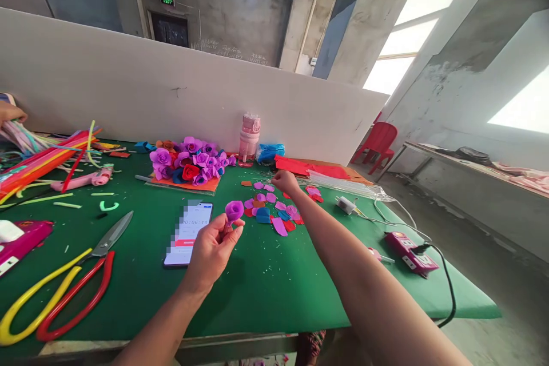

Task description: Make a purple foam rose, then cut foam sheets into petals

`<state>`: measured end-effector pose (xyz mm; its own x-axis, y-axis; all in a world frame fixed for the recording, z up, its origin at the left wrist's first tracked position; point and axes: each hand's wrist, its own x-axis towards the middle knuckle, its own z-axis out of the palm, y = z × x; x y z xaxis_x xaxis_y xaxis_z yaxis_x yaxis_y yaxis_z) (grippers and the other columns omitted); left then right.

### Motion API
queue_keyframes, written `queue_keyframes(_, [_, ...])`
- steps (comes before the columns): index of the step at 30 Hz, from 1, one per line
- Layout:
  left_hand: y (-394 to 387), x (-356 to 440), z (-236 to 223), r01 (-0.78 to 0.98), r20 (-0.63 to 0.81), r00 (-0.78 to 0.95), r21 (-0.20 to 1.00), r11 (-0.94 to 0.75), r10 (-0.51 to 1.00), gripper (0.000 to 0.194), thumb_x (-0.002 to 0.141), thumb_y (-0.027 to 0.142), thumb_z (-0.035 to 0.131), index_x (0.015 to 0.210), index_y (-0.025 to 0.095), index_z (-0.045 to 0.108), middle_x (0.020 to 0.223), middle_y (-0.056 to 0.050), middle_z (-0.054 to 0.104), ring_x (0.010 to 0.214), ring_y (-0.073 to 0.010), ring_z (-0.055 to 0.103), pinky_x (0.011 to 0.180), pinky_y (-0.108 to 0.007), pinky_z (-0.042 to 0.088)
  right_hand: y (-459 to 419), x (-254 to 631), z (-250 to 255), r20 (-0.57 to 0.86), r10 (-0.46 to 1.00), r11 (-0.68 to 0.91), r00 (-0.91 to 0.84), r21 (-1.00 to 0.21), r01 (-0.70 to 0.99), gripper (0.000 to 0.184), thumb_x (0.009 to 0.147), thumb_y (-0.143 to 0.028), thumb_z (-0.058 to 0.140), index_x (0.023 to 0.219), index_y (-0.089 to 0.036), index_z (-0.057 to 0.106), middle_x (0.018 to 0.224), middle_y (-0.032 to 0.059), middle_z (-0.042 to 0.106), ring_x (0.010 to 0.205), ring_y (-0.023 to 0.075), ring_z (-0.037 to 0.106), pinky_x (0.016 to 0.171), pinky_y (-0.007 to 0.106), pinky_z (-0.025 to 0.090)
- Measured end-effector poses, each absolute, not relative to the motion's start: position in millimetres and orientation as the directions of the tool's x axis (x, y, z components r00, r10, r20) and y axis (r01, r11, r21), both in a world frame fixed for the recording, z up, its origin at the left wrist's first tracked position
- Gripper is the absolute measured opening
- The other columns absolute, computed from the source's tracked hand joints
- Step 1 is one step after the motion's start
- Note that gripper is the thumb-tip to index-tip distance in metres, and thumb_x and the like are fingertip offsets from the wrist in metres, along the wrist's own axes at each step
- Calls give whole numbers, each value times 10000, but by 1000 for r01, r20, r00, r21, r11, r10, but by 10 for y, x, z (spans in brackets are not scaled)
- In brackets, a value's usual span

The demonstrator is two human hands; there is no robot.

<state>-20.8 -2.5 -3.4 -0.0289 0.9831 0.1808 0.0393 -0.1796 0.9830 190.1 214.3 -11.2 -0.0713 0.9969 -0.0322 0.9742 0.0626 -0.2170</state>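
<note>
My left hand (pixel 217 249) pinches the base of a small purple artificial rose (pixel 234 211) between thumb and fingers, with the bloom facing up. My right hand (pixel 286 181) reaches far forward over the table, its fingers closed; what they hold, if anything, I cannot make out. Thin wire pieces (pixel 257 175) lie scattered just left of that hand. Loose petals (pixel 271 198) in purple, red, blue and brown are spread below it. Behind my left hand is a pile of finished roses (pixel 201 157), mostly purple. A phone (pixel 189 234) showing a timer lies beside my left wrist.
Large scissors (pixel 103 251) lie at the left, with a pink glue gun (pixel 83 179) beyond. A pink bottle (pixel 249 140) stands near the white partition (pixel 193 91). A power strip (pixel 410 253) and cables lie right. Another person's hand (pixel 11 113) is at the far left.
</note>
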Motion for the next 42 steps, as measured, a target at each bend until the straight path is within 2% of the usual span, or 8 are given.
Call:
queue_keyframes(12, [4,-203,-48,33,173,-81,985,-170,982,232,760,402,589,815,177,589,546,89,289,484,-79,260,449,-211,206,2026,1684,-106,-27,999,36,-46,-282,959,313,911,-318,561,1188,-173,555,1201,88,576,1008,216,601,841,417,520])
queue_keyframes(18, [35,-236,-27,25,147,-102,989,-146,984,224,734,392,608,786,174,601,534,90,290,474,-74,269,439,-208,204,2087,1576,-159,-37,997,-73,63,-503,861,318,910,-316,563,1195,-175,550,1207,89,572,1017,219,598,845,419,519])
queue_keyframes(22, [68,-261,-33,-39,106,-126,993,-112,986,229,697,384,649,788,176,617,522,91,318,455,-65,280,427,-205,202,1947,1650,-17,-25,996,-77,90,-764,641,267,901,-321,570,1109,-155,597,1119,79,619,941,196,620,802,374,526])
queue_keyframes(27, [77,-230,-23,-193,-34,-138,981,7,990,343,625,435,730,781,150,620,613,49,513,402,-26,255,386,-206,154,1207,1577,77,24,1000,22,9,-990,138,282,796,-415,640,937,-171,651,800,25,669,643,118,605,650,258,513])
queue_keyframes(32, [-56,-38,80,-375,-78,51,922,92,996,525,595,473,775,963,148,589,766,28,594,368,14,206,366,-192,132,287,1396,-66,-7,1000,-5,6,-964,-266,359,637,-484,758,846,-211,654,701,-19,638,496,75,523,518,226,485])
queue_keyframes(36, [-180,120,107,-423,-69,90,901,101,994,524,575,432,800,959,153,577,618,92,511,363,8,200,364,-181,139,-127,1318,-153,-236,971,-203,-49,-693,-692,339,520,-255,865,795,-203,675,632,-66,617,468,38,495,475,163,443])
queue_keyframes(39, [-224,172,85,-380,-53,126,920,98,991,399,583,422,789,796,143,600,547,99,461,366,-1,221,366,-183,152,-291,1341,-175,-249,967,-204,-45,-664,-719,345,515,-209,869,808,-181,688,663,-55,639,484,38,507,484,160,443])
queue_keyframes(42, [-243,175,73,-267,-9,126,963,43,992,337,594,419,768,693,149,593,535,79,488,372,-14,260,369,-188,172,-411,1430,-167,-214,976,-181,-34,-715,-676,327,589,-338,840,826,-169,691,700,-21,652,529,66,547,530,193,475])
